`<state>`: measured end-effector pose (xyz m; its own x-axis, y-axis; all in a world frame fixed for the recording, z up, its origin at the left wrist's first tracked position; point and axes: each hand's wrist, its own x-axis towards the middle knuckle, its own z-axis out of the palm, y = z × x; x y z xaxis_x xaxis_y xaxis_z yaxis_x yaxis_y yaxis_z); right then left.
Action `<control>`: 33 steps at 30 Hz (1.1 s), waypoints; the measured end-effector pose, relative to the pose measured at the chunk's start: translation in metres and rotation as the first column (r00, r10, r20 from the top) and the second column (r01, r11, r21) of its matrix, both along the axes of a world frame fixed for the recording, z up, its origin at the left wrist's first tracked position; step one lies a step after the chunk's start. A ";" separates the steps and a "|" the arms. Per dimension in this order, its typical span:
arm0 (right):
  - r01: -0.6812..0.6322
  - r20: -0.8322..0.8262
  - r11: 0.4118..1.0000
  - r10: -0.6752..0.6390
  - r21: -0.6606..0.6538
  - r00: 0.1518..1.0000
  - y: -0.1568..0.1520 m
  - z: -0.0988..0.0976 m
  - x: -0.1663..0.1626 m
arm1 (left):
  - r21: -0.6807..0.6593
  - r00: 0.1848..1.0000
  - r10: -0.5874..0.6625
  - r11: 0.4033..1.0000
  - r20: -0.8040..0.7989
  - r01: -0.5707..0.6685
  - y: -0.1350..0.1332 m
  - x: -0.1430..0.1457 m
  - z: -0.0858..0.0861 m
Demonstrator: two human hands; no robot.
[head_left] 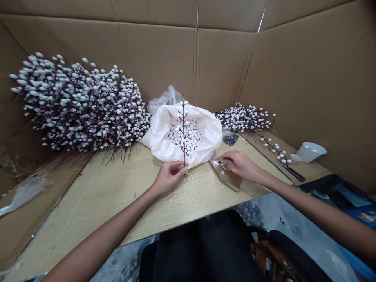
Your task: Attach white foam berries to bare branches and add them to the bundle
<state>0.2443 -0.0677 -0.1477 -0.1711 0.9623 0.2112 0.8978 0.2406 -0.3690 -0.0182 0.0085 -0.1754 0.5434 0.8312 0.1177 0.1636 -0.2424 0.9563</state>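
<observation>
Before bag [158, 135], stem [183, 131] pinched by left hand [168, 178], best held steady; beside bag, right hand [240, 164] curled, hold unclear.

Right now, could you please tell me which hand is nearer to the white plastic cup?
The right hand: it is at the flat brown piece, left of the white plastic cup. The left hand is farther left, pinching the dark stem before the white bag.

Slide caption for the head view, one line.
Left hand holds a dark branching stem before a bag of white berries; right hand at a small brown board.
</observation>
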 end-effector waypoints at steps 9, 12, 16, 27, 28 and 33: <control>0.029 -0.290 0.999 -0.034 -0.023 0.957 0.005 -0.007 0.009 | -0.001 1.000 -0.011 1.000 0.022 0.011 0.000 -0.001 -0.002; 0.040 -0.515 0.993 -0.092 -0.112 0.852 0.006 -0.001 0.013 | 0.016 1.000 -0.006 1.000 0.015 0.006 0.000 -0.001 -0.002; -0.006 -0.782 0.973 -0.183 -0.232 0.596 0.008 0.019 0.014 | 0.024 1.000 0.001 1.000 0.006 -0.001 -0.001 -0.001 -0.003; -0.204 -0.972 0.979 0.050 0.002 0.231 0.045 0.071 -0.025 | -0.056 0.989 0.128 0.991 0.074 -0.124 -0.007 -0.002 -0.003; -0.197 -0.972 0.979 0.103 0.060 0.213 0.048 0.073 -0.033 | -0.057 0.988 0.135 0.990 0.078 -0.131 -0.007 -0.002 -0.004; -0.053 -0.837 0.912 0.395 0.406 0.380 0.058 0.067 -0.064 | -0.045 0.983 0.158 0.987 0.090 -0.154 -0.006 -0.002 -0.010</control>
<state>0.1804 -0.0098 -0.0811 0.0786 0.7872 0.6116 -0.0128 0.6143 -0.7890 -0.0202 0.0021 -0.1857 0.3948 0.9097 0.1289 0.1063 -0.1846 0.9771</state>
